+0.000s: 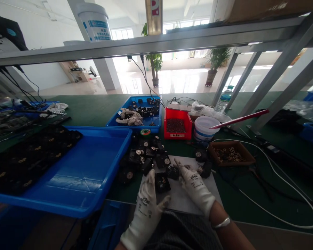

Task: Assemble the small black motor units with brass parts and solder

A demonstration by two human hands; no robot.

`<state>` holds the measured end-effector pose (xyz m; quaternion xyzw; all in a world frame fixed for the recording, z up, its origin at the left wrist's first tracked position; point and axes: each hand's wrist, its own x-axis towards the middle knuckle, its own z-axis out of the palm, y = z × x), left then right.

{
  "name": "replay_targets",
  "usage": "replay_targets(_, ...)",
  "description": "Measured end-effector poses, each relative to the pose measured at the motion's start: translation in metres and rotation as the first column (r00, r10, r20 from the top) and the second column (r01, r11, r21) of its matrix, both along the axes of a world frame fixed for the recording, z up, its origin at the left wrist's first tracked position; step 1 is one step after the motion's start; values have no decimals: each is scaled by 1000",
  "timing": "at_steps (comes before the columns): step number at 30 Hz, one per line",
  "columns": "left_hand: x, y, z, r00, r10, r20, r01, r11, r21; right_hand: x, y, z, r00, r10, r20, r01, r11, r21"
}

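Note:
Both my hands wear white gloves. My left hand point(146, 205) rests open on a white sheet point(182, 194), fingers pointing up beside a small black part point(162, 183). My right hand point(194, 185) reaches toward a black part point(172, 172) at the sheet's upper edge, its fingers stretched out and holding nothing I can see. A heap of small black parts with metal centres point(146, 156) lies just beyond both hands.
A large blue tray point(88, 166) sits at left with black parts at its far side. Behind are a blue tray of parts point(135, 114), a red bin point(177, 125), a white tub point(205, 127) with a red stick, a brown tray of washers point(231, 153) and a white cable point(289, 187).

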<state>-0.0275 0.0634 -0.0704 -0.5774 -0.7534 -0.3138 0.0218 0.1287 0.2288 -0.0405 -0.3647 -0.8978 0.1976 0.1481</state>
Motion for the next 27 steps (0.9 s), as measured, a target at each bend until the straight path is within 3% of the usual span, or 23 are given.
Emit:
replay_targets(9,-11,14,9,986,-56,154,60,998,-24,-3,-3,15,999,5,-53,-10,995,-104)
replay_targets(15,-13,14,13,948,-70,312,74,997,-2,-8,-5,15,990,16,-138,-36,989,-142)
replay_targets(20,-14,7,20,886,-58,461,46,998,37,-4,-13,14,969,-104,-225,80,990,-113)
replay_targets(23,-11,0,23,851,-50,523,28,998,50,8,-30,25,950,-152,-273,137,988,-75)
replay_targets(27,-6,-10,24,840,-86,536,24,992,121,12,-59,50,930,-140,-339,124,990,-68)
